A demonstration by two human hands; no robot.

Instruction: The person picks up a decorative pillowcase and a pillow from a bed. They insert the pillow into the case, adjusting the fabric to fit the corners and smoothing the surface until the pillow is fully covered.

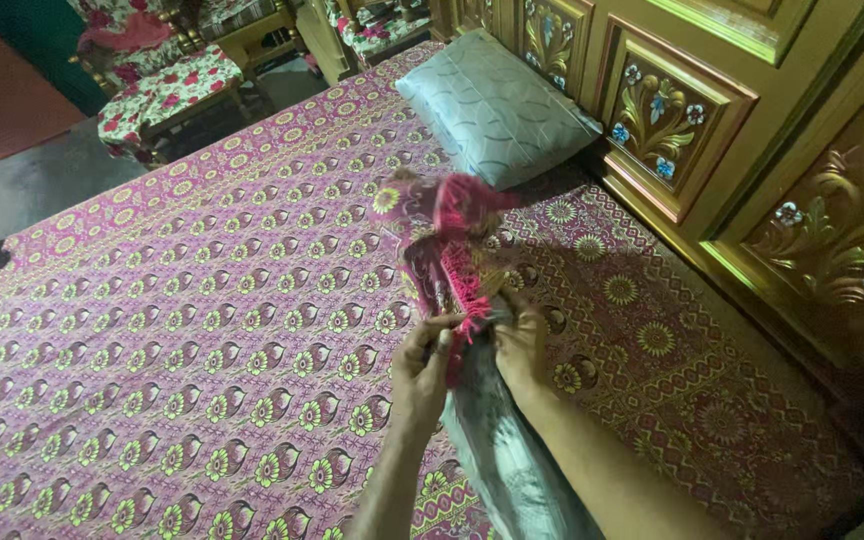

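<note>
Both hands, left hand (420, 362) and right hand (520, 345), were pinched on the pink patterned fringed pillow cover (444, 255), at its 6 o'clock edge, above the bed's paisley sheet (202, 320). The cover looked soft, light and floppy, best held by its hem. A grey pillow (492, 105) lay at 12 o'clock.

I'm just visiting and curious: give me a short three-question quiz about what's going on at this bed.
1. True or false: both hands grip the patterned cover.
2. What lies on the bed near the carved headboard? A) grey pillow B) book C) lamp
3. What grey thing pokes out below the cover, between the forearms?

Key:
1. True: the left hand and right hand hold its fringed edge.
2. A: the grey pillow rests on the bedspread.
3. A second grey pillow, partly inside the cover.
</note>
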